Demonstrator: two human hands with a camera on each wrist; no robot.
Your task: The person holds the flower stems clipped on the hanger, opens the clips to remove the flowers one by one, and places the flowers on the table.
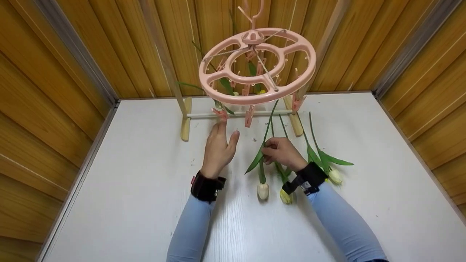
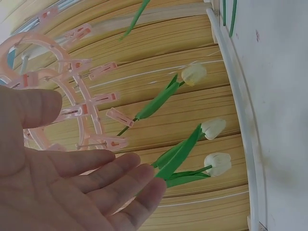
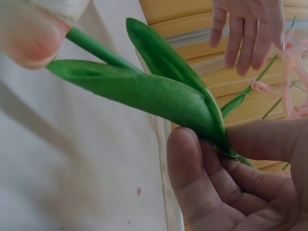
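Observation:
My right hand (image 1: 285, 154) pinches an artificial white tulip (image 1: 263, 191) between thumb and fingers where its green leaves join the stem; the bloom points toward me. Close up in the right wrist view, the thumb and fingertips press on the base of the leaves (image 3: 163, 96). My left hand (image 1: 220, 149) is held out with straight fingers, its fingertips right at a pink clothespin (image 1: 220, 114) on the round pink hanger (image 1: 240, 99). In the left wrist view its palm shows nothing held. Beyond it, a tulip (image 2: 194, 74) hangs bloom-down from a clothespin (image 2: 120, 117).
A yellowish tulip (image 1: 286, 196) and a white tulip (image 1: 335, 176) lie on the white table (image 1: 127, 189) by my right forearm. The hanger hangs over a wooden stand with feet (image 1: 185, 123) and a white crossbar (image 1: 238, 114). Wood-panelled walls (image 1: 145, 54) enclose the table.

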